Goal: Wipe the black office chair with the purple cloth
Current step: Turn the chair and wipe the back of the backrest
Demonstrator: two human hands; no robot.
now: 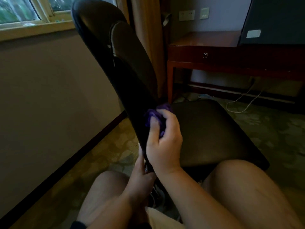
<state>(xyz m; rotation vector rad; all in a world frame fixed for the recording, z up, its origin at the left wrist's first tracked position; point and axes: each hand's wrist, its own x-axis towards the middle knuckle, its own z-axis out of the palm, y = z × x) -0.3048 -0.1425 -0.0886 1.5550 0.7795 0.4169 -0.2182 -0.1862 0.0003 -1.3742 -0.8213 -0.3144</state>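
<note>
Chair (125, 66) stands tilted ahead of my knees, its back edge toward me, seat (206, 129) to the right; my right hand (163, 142) has its grip closed around the bunched purple cloth (152, 115), pressing it against the lower backrest; my left hand (142, 176) clasps the backrest's bottom edge; no writing is readable anywhere.

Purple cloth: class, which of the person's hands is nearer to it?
Right. The right hand grips the purple cloth against the chair back; the left hand holds the chair's lower edge below.
</note>
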